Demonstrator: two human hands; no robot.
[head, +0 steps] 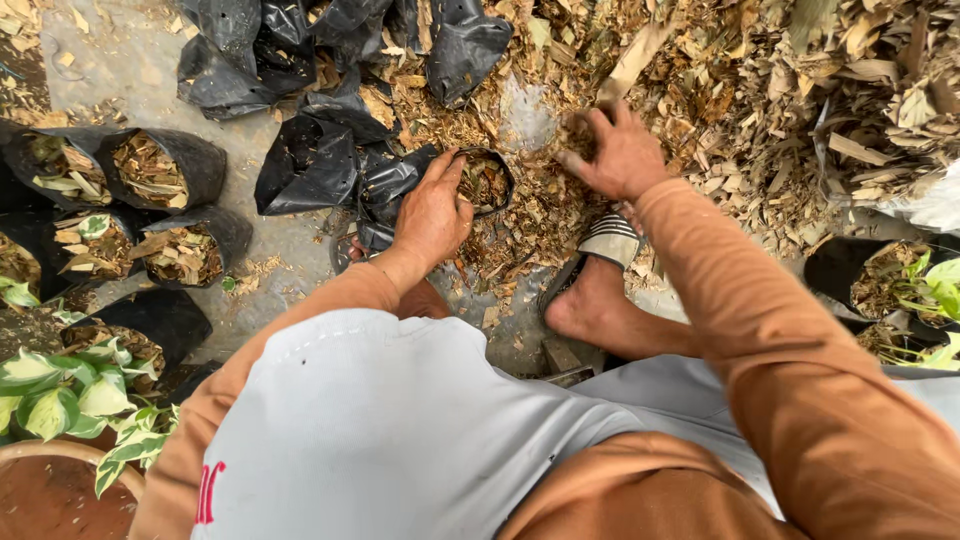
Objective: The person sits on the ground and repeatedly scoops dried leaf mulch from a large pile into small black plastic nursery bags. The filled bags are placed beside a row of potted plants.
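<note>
floor: grey concrete ground lying bare at upper left | light: soft daylight falling evenly (no hard shadows) | surroundings: variegated green plants crowding lower left, terracotta pot rim showing beneath

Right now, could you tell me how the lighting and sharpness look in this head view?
Head view: soft, even daylight, with no hard shadows or glare; left hand on the black bag is sharp, right hand in the dry leaf litter slightly blurred; wide-angle bending at the edges.

Glossy black plastic grow bags, tan-brown dry leaf mulch, green-and-cream variegated leaves, rust-orange sleeves, black-and-white striped sandal.
</note>
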